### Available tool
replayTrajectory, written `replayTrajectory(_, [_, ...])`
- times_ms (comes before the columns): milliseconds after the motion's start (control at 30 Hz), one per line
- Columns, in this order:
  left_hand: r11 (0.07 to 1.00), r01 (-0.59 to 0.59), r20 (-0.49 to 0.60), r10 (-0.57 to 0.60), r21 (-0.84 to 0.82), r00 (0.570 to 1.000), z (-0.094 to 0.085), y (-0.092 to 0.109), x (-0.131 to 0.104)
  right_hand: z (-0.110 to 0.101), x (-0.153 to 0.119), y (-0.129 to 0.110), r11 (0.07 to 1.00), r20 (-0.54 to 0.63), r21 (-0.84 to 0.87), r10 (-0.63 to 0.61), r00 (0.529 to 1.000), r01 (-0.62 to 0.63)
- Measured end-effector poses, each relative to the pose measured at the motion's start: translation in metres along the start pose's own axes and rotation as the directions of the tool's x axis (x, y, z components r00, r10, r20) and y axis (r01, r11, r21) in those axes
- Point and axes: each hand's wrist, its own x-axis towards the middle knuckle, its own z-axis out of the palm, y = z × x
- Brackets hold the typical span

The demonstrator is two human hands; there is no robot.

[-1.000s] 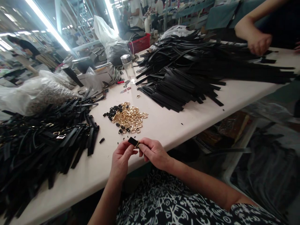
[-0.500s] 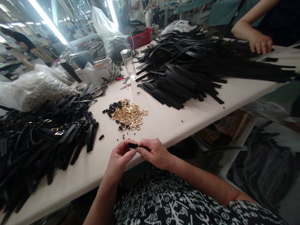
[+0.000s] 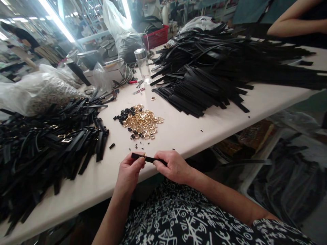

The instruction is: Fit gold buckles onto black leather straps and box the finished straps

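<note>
A short black strap (image 3: 150, 159) stretches between my two hands above the front edge of the table. My left hand (image 3: 129, 169) pinches its left end, right beside a small gold buckle (image 3: 144, 155) that sits around the strap. Farther along, my right hand (image 3: 172, 165) is closed on the strap's other end, which its fingers partly cover. Just beyond my hands lies a pile of gold buckles (image 3: 143, 123), with small black loops (image 3: 125, 115) heaped at its left side.
Black straps with gold buckles (image 3: 84, 144) cover the table's left. A large heap of black strips (image 3: 204, 75) fills the back right. A glass bottle (image 3: 143, 68) stands behind the buckles, near small snips (image 3: 138, 91). Another person's arm (image 3: 293, 27) is at the far right.
My hands have moved apart, my right hand sliding along the strap so more of it shows. The buckle now sits by my left fingers. The other person's hand has drawn back.
</note>
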Motion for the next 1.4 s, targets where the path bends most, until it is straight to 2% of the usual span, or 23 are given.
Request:
replayTrajectory(100, [0.995, 0.084, -0.022, -0.085, -0.049, 0.996, 0.003, -0.008, 0.0, 0.005, 0.001, 0.0, 1.0, -0.021, -0.001, -0.01, 1.0, 0.01])
replayTrajectory(200, [0.991, 0.108, -0.018, -0.11, -0.075, 0.994, 0.003, -0.012, 0.001, 0.007, 0.001, 0.001, 1.0, -0.029, -0.012, -0.019, 0.999, 0.019])
replayTrajectory(333, [0.992, 0.116, 0.056, -0.113, -0.055, 0.992, 0.005, -0.011, -0.001, 0.007, 0.0, 0.001, 0.999, -0.019, -0.008, -0.034, 0.999, 0.034])
replayTrajectory(467, [0.995, 0.091, 0.112, -0.087, -0.03, 0.99, 0.008, -0.011, -0.003, 0.008, -0.001, 0.001, 0.998, -0.019, -0.007, -0.057, 0.998, 0.056])
replayTrajectory(700, [0.998, -0.054, 0.049, 0.053, 0.028, 0.997, 0.005, -0.012, -0.005, 0.006, 0.0, 0.002, 0.997, -0.062, -0.001, -0.078, 0.995, 0.078])
replayTrajectory(800, [0.998, -0.038, 0.03, 0.036, 0.049, 0.999, 0.001, -0.01, -0.005, 0.005, -0.001, 0.004, 0.995, -0.079, 0.043, -0.086, 0.993, 0.09])
replayTrajectory(967, [0.996, -0.011, 0.073, 0.004, 0.09, 0.997, 0.0, -0.008, -0.007, 0.002, 0.0, 0.004, 0.993, -0.037, 0.058, -0.1, 0.994, 0.102])
replayTrajectory(1167, [1.0, 0.007, 0.019, -0.006, -0.014, 1.0, 0.002, -0.004, -0.009, 0.002, -0.001, 0.006, 0.992, -0.053, 0.06, -0.104, 0.993, 0.107])
replayTrajectory(1400, [1.0, 0.004, 0.039, -0.003, -0.027, 0.999, 0.002, -0.003, -0.013, 0.006, 0.001, 0.005, 0.994, -0.078, 0.068, -0.086, 0.993, 0.091])
